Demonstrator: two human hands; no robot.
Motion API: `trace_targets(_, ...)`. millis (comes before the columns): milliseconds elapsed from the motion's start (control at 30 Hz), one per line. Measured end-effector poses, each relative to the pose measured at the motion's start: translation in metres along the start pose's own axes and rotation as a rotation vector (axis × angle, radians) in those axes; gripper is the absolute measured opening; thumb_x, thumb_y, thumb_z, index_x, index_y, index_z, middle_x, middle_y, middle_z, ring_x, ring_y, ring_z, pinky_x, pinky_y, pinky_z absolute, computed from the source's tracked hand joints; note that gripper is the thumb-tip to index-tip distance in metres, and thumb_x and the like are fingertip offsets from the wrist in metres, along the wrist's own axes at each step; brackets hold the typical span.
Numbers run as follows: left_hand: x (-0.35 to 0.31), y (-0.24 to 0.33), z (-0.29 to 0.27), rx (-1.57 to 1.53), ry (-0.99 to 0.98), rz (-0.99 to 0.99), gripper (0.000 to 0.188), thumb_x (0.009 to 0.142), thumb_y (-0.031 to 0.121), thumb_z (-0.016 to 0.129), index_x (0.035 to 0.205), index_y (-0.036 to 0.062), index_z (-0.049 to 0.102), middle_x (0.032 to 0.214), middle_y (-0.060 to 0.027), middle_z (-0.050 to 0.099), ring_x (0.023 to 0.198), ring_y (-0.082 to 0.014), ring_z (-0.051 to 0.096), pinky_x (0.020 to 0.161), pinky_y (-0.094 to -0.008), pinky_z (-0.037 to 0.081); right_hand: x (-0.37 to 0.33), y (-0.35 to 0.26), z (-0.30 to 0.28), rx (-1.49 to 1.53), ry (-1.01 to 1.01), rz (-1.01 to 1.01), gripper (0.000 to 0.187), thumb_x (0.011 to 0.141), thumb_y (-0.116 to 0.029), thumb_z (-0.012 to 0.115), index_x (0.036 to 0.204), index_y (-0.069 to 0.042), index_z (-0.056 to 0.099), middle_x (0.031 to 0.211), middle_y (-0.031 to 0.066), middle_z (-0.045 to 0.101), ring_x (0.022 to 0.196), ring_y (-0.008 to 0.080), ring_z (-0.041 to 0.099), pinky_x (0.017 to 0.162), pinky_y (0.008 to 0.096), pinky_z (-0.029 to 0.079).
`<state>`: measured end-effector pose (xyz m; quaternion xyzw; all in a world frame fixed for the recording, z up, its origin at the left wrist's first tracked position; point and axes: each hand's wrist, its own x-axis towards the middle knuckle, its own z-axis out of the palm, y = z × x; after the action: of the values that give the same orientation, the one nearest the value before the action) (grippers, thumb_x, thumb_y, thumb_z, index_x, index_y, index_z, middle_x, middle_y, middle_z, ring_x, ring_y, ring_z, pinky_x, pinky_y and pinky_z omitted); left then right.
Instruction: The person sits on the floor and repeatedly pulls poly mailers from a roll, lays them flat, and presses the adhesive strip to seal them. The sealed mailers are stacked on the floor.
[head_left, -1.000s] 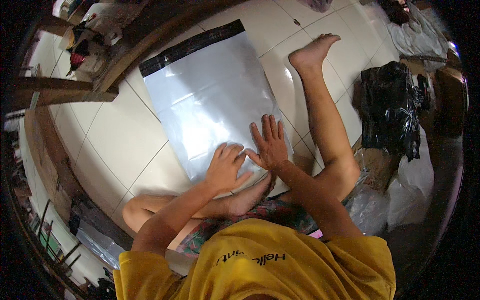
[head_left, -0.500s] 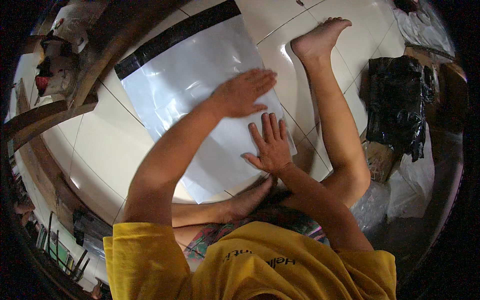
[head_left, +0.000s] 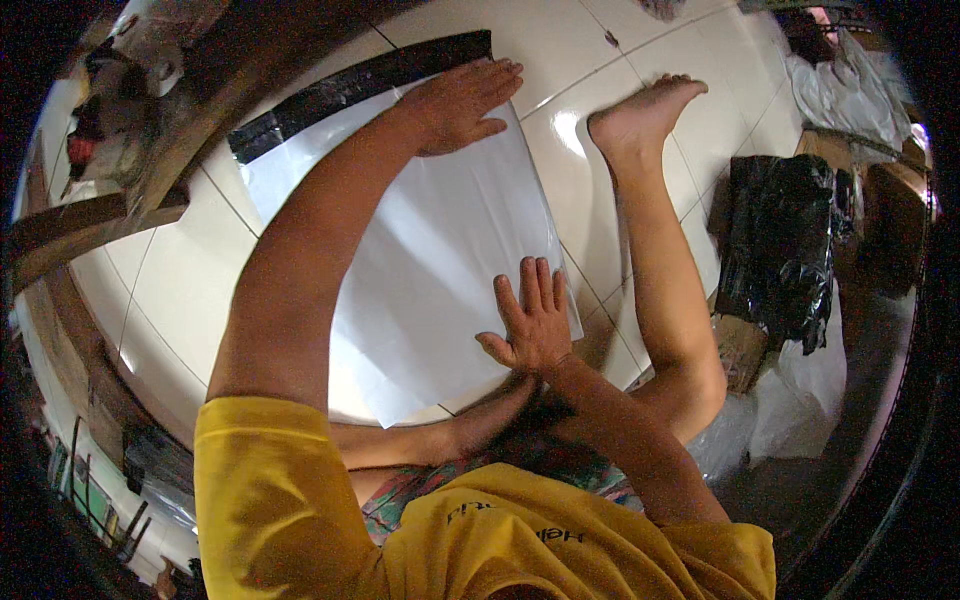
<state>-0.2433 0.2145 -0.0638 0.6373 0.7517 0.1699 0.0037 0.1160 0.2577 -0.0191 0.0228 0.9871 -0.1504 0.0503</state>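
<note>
A large, flat white plastic sheet or bag (head_left: pixel 440 270) lies on the tiled floor, a black band (head_left: pixel 330 92) along its far edge. My left hand (head_left: pixel 455 108) lies flat across its far right part, beside the band, fingers held out. Palm down, my right hand (head_left: pixel 532 318) presses on the near right part, with its fingers spread. Neither hand holds anything. My left forearm covers much of the sheet's left side.
My bent leg (head_left: pixel 655 240) and bare foot lie right of the sheet. Beyond are a black plastic-wrapped bundle (head_left: pixel 775 245), a brown box (head_left: pixel 738 350) and crumpled clear plastic (head_left: pixel 725 435). Curved wooden furniture (head_left: pixel 95 235) stands at left. White plastic (head_left: pixel 845 90) lies far right.
My left hand has slid away from me across the sheet, up to the black band. My right hand stays on the near right part. The whole view has shifted slightly.
</note>
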Motion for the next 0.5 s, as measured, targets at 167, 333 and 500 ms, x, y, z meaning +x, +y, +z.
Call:
trace_targets(167, -0.008, 0.041, 0.01, 0.116, 0.195, 0.019, 0.05, 0.095, 0.032, 0.054, 0.135, 0.0018, 0.052, 0.143, -0.0215, 0.047, 0.137, -0.0363, 0.039, 0.116, -0.0464, 0.029, -0.001, 0.001, 0.004, -0.021, 0.0, -0.002, 0.079, 0.088, -0.058, 0.059, 0.147, -0.008, 0.043, 0.152, 0.0358, 0.03, 0.141, 0.0521, 0.03, 0.113, 0.0688, 0.02)
trace_targets(333, -0.057, 0.218, 0.012, -0.232, -0.036, -0.348, 0.029, 0.085, 0.029, 0.06, 0.099, 0.0042, 0.067, 0.106, -0.0183, 0.06, 0.107, -0.037, 0.054, 0.092, -0.052, 0.043, 0.002, 0.001, 0.007, -0.031, 0.012, -0.002, 0.079, 0.088, -0.058, 0.059, 0.147, -0.008, 0.043, 0.152, 0.0358, 0.03, 0.141, 0.0522, 0.03, 0.113, 0.0688, 0.02)
trace_targets(500, -0.053, 0.218, 0.003, -0.12, 0.023, -0.635, 0.023, 0.089, 0.023, 0.058, 0.106, 0.0088, 0.065, 0.115, -0.0168, 0.057, 0.111, -0.0338, 0.05, 0.093, -0.0507, 0.037, 0.001, 0.0, 0.007, -0.031, 0.014, -0.006, 0.079, 0.088, -0.058, 0.059, 0.148, -0.008, 0.043, 0.152, 0.0358, 0.03, 0.141, 0.0522, 0.03, 0.113, 0.0688, 0.02)
